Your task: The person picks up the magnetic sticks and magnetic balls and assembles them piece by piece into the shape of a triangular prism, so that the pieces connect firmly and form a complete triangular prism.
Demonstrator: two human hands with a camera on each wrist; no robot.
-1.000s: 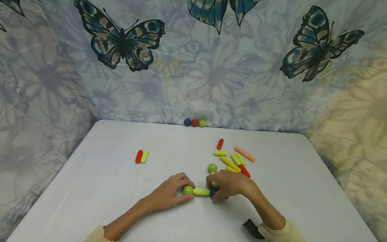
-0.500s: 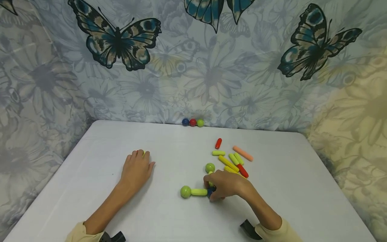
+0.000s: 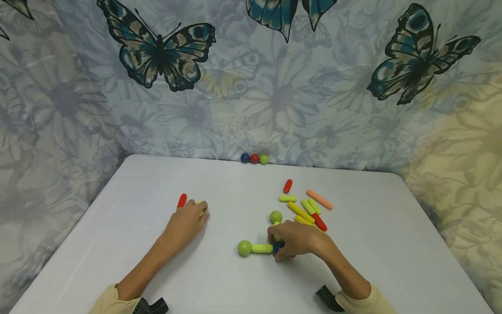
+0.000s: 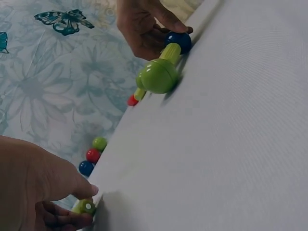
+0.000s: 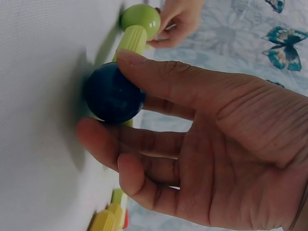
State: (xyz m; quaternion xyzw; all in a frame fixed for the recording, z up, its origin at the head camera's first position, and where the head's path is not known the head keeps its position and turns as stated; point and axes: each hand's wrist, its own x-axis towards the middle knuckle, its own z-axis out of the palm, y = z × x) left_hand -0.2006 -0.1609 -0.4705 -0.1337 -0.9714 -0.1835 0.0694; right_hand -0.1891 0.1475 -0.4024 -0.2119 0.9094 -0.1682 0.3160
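My left hand pinches a short yellow-green rod between thumb and fingers, just right of a red rod. A pale round spot marks the rod's end in the left wrist view. With thumb and fingers, my right hand holds a dark blue ball at the corner of an L-shaped piece. From that ball one ribbed yellow-green rod runs left to a green ball. Another rod, partly hidden by the right fingers, leads away to a second green ball.
Several loose rods lie right of centre, including a peach rod, a yellow rod and a red rod. Blue, red and green balls line the white table's far edge, against a butterfly-patterned backdrop.
My left hand has left the left green ball, reached out to the two rods at the left, and drawn the yellow-green one rightward from the red one. My right hand stays on the blue ball.
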